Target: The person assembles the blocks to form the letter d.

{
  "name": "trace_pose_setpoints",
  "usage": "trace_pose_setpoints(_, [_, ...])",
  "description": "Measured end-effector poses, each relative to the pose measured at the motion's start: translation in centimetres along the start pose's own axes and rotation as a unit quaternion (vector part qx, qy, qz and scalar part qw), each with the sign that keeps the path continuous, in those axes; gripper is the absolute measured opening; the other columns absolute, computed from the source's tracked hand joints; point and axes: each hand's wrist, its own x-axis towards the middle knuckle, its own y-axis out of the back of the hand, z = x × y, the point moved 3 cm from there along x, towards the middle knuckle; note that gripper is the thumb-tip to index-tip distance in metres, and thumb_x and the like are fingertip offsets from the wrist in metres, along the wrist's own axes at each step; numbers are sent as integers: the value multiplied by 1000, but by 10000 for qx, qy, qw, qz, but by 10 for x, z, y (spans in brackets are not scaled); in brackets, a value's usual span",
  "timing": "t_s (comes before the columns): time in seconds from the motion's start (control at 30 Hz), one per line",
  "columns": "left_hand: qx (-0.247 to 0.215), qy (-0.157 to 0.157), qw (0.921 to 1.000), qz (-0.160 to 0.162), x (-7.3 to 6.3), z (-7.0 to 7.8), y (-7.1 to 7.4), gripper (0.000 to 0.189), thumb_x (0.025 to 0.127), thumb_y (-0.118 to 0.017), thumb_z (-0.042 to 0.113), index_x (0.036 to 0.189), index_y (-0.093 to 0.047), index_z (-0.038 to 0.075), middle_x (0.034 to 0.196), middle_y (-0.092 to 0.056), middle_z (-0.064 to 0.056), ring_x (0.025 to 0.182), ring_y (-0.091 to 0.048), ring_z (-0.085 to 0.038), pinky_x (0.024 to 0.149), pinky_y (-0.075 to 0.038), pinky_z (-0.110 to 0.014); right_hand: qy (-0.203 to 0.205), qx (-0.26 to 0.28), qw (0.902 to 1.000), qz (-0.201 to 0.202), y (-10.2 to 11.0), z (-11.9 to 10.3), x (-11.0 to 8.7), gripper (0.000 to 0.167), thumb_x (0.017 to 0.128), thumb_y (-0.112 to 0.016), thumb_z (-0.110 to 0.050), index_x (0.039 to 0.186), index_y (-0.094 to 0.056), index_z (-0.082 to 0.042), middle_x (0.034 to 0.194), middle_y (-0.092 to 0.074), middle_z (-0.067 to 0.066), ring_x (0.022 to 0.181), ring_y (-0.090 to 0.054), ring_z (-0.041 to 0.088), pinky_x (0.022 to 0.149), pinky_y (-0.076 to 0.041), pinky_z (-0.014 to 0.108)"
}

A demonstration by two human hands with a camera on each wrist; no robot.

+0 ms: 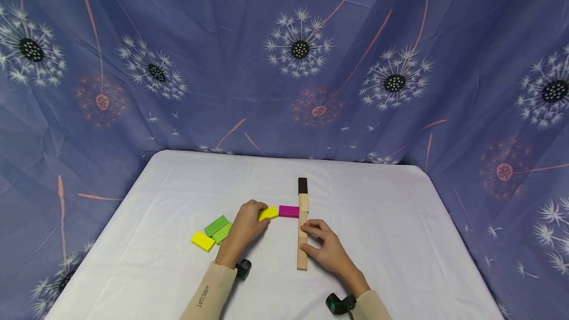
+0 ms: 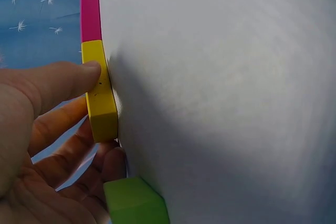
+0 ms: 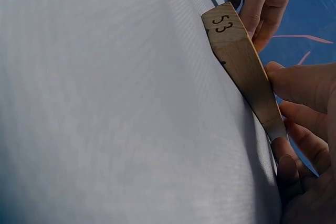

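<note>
My left hand (image 1: 246,222) pinches a yellow wooden block (image 2: 100,103), thumb on one face and fingers behind. Its far end meets a magenta block (image 1: 289,211), which runs sideways to a straight row of blocks. That row has a dark block (image 1: 303,186) at the far end and plain wood blocks (image 1: 303,260) toward me. My right hand (image 1: 330,249) rests its thumb and fingertips on the plain part of the row. The right wrist view shows the nearest plain block's end stamped 53, with the thumb along its edge.
Left of my left hand lie two green blocks (image 1: 216,225) side by side and another yellow block (image 1: 203,241). The white cloth-covered table (image 1: 378,201) ends at a blue dandelion-print curtain (image 1: 222,63) behind and at both sides.
</note>
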Motion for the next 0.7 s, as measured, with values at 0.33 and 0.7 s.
trace_pose_setpoints(0.33, [-73, 127, 9999, -33, 0, -1, -1, 33, 82, -84, 10, 113, -74, -1, 109, -71, -15, 94, -62, -25, 87, -56, -41, 29, 20, 10000, 33, -1, 1, 0, 47, 87, -84, -24, 131, -71, -14, 135, -60, -4, 129, -58, 23, 104, -50, 35])
trace_pose_setpoints(0.7, [212, 145, 9996, -94, -12, -4, 8, 58, 79, -87, 22, 131, -67, 6, 128, -67, -16, 118, -60, -38, 101, -52, -50, 15, -22, 10000, 44, -1, 1, 0, 46, 87, -84, -23, 130, -71, -14, 135, -60, -4, 129, -58, 23, 104, -51, 35])
